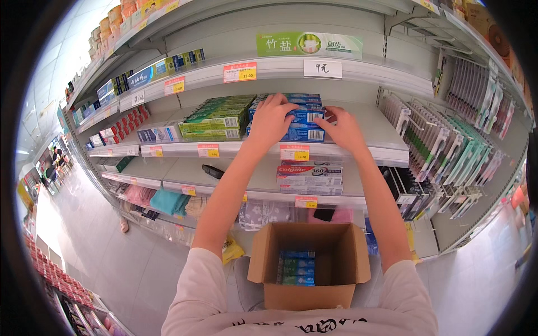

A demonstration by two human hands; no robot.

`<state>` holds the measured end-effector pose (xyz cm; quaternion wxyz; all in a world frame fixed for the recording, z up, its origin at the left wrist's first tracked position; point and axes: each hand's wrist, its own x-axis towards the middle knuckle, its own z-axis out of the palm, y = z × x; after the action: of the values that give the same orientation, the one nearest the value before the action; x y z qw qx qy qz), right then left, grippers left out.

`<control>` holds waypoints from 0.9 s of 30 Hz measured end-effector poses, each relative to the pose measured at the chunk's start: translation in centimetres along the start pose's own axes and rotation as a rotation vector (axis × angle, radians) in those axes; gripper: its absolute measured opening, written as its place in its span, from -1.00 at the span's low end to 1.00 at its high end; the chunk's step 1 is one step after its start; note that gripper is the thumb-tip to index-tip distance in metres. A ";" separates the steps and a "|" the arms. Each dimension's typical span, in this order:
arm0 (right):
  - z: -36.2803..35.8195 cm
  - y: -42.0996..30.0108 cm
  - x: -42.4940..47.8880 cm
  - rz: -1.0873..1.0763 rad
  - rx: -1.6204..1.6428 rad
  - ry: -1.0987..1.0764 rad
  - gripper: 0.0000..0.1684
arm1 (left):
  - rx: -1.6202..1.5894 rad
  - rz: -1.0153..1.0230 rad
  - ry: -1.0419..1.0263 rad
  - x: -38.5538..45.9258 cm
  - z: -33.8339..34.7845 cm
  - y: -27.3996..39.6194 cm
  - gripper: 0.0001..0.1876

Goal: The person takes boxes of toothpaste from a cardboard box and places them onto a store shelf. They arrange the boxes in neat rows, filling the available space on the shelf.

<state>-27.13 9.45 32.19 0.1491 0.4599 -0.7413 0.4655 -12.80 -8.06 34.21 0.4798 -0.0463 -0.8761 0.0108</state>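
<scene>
On the middle shelf, blue toothpaste boxes (305, 134) lie in stacked rows. My left hand (272, 121) rests over the left and top of this stack, its fingers on the upper boxes. At the stack's right front side is my right hand (341, 128), thumb and fingers against a blue box. Green toothpaste boxes (214, 122) are stacked directly to the left. An open cardboard box (311, 296) stands below, in front of my body, with several blue and green toothpaste boxes (298, 269) inside along its left part.
Colgate boxes (309, 178) sit one shelf lower, near a black object (213, 171). Toothbrush packs (437, 138) hang on hooks at the right. The upper shelf edge (286, 69) runs above my hands. Folded towels (168, 201) lie low at the left.
</scene>
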 end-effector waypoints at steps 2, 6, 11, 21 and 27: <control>0.2 -0.2 -0.2 0.029 0.046 0.032 -0.34 | 0.001 -0.036 -0.037 0.1 0.1 -0.5 -0.72; 0.2 -0.6 -0.7 -0.005 0.018 0.093 -0.42 | 0.043 -0.062 -0.043 0.3 0.3 -0.3 -0.72; 0.6 0.1 -0.5 -0.190 0.024 0.225 -0.60 | 0.083 -0.103 -0.032 0.7 0.2 -0.3 -0.72; -0.3 -1.5 -15.4 -0.081 0.345 -0.061 -0.82 | -0.373 -0.019 0.064 -14.2 -0.4 8.4 -0.68; 9.2 10.7 -23.3 0.573 0.123 -1.182 -0.71 | -0.345 -0.148 -0.770 -29.9 4.5 12.5 -0.86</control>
<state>-21.58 16.03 6.39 -0.4392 0.4302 -0.7636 0.1973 0.30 1.73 5.83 0.1025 -0.0558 -0.9812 -0.1540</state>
